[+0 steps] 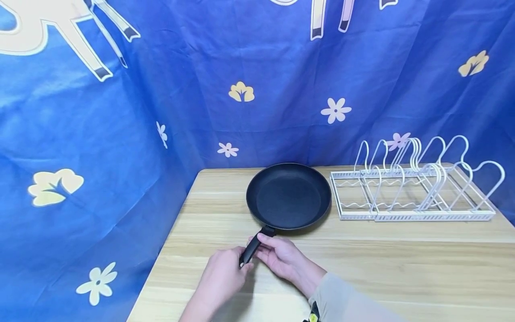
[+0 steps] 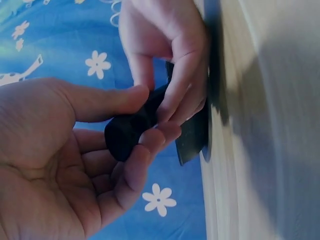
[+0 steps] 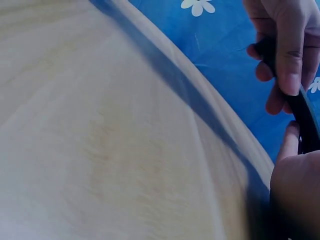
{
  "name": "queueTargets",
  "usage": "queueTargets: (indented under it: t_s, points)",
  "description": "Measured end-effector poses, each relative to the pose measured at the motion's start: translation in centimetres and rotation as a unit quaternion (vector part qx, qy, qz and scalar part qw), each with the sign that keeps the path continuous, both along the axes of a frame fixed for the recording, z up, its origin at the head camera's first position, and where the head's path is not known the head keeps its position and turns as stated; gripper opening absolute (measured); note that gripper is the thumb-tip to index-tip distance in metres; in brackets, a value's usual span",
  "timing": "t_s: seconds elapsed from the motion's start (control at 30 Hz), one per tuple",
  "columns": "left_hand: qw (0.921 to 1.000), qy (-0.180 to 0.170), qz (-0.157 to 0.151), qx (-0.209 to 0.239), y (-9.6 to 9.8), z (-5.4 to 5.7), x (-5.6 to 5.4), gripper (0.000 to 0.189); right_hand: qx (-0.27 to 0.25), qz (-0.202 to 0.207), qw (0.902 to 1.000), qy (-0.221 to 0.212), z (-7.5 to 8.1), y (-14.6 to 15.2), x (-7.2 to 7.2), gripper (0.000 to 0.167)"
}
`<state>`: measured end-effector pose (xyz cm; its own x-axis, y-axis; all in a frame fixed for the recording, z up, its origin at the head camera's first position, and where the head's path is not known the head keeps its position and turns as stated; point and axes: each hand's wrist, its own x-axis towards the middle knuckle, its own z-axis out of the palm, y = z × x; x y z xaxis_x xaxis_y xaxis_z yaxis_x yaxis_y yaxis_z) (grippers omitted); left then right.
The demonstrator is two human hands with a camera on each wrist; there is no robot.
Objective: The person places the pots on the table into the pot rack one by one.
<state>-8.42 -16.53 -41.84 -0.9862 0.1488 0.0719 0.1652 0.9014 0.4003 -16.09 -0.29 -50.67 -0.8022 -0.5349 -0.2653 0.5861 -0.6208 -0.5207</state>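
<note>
A black frying pan [image 1: 289, 197] lies face up near the back of the wooden table, its handle [image 1: 251, 249] pointing toward me and slightly left. My left hand [image 1: 223, 273] grips the handle's free end. Closer to the pan's body, my right hand [image 1: 285, 259] holds the same handle between thumb and fingers. The left wrist view shows the left thumb and fingers curled around the handle's end [image 2: 120, 135], with the right hand [image 2: 162, 45] just beyond. In the right wrist view, only part of the right hand [image 3: 297, 175] shows at the edge.
To the pan's right stands a white wire rack [image 1: 434, 216] with several upright loops. A blue curtain [image 1: 281, 120] with flower prints hangs behind and along the left side of the wooden table [image 1: 386, 259].
</note>
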Motion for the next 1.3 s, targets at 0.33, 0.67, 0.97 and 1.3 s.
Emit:
queueTargets:
  t_s: [0.33, 0.67, 0.97, 1.3]
  points:
    - [0.9986, 0.041, 0.013, -0.032, 1.9, -1.1, 0.6, 0.025, 0.055, 0.006, 0.9984, 0.008, 0.3, 1.3, -0.3, 0.006]
    - [0.9982, 0.029, 0.043, 0.031, 3.5, -2.4, 2.0, 0.036, 0.141, 0.015, 0.9871, 0.074, 1.0, 2.7, 0.4, 0.008]
    - [0.9933, 0.059, 0.060, 0.079, 4.7, -2.5, 3.0, 0.041, 0.171, 0.006, 0.9758, 0.136, 3.2, 4.3, 1.0, 0.017]
    - [0.9861, 0.040, 0.066, 0.148, 6.5, -1.9, 2.7, 0.041, 0.214, -0.039, 0.9587, 0.183, 5.8, 6.5, 1.9, 0.017]
